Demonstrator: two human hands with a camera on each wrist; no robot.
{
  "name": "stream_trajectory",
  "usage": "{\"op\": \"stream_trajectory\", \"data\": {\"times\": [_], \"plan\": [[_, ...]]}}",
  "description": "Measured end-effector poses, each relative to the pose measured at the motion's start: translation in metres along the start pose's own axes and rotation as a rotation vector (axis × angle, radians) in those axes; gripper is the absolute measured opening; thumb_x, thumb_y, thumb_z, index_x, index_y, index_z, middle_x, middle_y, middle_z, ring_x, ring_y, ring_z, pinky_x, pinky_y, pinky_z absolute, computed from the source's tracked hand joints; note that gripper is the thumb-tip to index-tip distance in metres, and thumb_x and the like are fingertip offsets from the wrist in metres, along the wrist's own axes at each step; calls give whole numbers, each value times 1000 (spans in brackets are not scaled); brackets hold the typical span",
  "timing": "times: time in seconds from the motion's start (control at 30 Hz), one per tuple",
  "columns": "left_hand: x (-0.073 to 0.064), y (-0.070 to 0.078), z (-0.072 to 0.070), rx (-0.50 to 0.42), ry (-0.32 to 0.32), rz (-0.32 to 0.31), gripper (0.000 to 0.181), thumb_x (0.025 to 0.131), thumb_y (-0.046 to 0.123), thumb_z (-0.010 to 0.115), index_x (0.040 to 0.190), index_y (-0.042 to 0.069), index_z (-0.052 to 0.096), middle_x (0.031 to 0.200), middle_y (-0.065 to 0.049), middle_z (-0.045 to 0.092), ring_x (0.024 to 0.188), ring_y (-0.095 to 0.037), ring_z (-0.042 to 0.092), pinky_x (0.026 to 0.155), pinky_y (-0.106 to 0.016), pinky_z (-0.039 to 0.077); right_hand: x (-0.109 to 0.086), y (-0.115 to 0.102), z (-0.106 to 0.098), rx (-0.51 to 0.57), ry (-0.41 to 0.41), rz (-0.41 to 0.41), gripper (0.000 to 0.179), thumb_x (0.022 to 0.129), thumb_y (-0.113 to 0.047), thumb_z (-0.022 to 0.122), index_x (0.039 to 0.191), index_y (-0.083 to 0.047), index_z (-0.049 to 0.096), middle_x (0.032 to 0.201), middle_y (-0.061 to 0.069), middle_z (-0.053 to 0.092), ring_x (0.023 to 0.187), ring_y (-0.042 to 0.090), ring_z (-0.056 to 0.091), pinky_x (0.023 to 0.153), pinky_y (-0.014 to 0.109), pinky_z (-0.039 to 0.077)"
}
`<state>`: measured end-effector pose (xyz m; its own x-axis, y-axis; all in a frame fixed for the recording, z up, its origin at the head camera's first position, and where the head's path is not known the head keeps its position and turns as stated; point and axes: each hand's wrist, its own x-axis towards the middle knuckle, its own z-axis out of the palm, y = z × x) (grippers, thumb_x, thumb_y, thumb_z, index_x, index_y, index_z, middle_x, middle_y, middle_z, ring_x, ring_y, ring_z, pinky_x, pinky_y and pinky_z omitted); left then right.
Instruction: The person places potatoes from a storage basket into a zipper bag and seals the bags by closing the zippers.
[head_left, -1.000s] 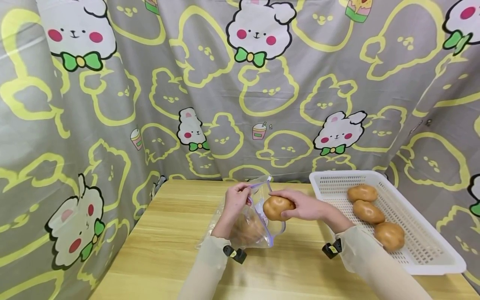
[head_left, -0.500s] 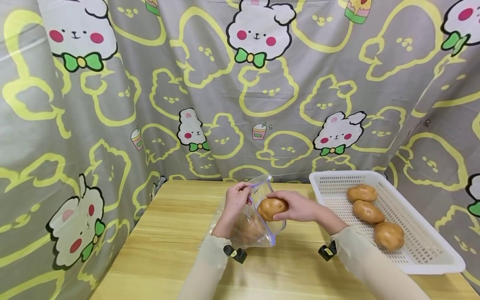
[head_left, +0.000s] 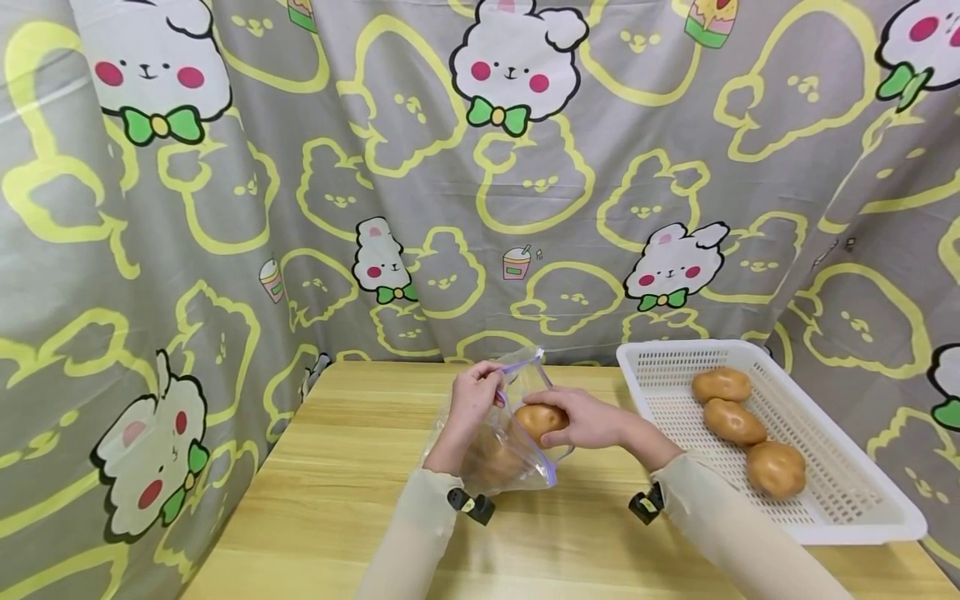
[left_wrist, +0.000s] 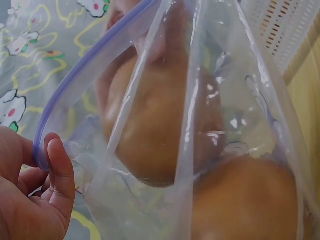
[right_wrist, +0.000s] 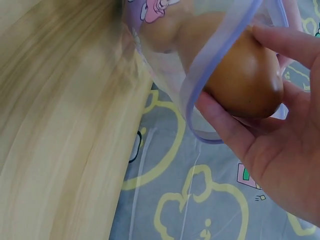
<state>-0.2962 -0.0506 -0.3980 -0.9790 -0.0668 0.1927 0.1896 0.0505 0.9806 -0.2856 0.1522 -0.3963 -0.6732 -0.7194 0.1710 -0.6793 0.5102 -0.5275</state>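
My left hand (head_left: 476, 400) pinches the purple-edged rim of a clear zip bag (left_wrist: 75, 75), whose mouth faces right. Between the thumb and fingers of my right hand (head_left: 588, 419) is a brown potato (right_wrist: 247, 75). In the right wrist view part of this potato is inside the bag's mouth and its near end is still outside. Another potato (left_wrist: 245, 200) lies deeper in the bag, seen through the plastic in the left wrist view. Whether more lie under it I cannot tell.
At the right stands a white slotted basket (head_left: 862, 467) with a row of three potatoes (head_left: 733, 422) along its left side. The wooden table (head_left: 337, 467) ends at a patterned curtain (head_left: 450, 192) behind and at the left.
My right hand has moved left, carrying the potato from in front of the bag's mouth partly into it. The left hand has stayed at the rim.
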Motion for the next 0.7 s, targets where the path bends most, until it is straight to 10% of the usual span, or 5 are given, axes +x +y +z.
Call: {"op": "stream_trajectory", "data": {"times": [0.4,0.7], "plan": [[2,6,0,-59,-39,-22,20,87,-3,53,99,-11,66,65,-4,52,47,-8,50,45,-17,47,4,2,6,34,-89,6,56,83,-13,66,135,-2,48,129,15,52,95,17,55,77,30,47],[-17,40,1,-45,-28,-16,20,86,-7,50,99,-17,62,64,-5,51,47,-7,49,46,-16,47,8,5,10,100,-109,-20,52,83,-16,71,131,-7,53,108,2,60,81,9,58,67,24,52]]}}
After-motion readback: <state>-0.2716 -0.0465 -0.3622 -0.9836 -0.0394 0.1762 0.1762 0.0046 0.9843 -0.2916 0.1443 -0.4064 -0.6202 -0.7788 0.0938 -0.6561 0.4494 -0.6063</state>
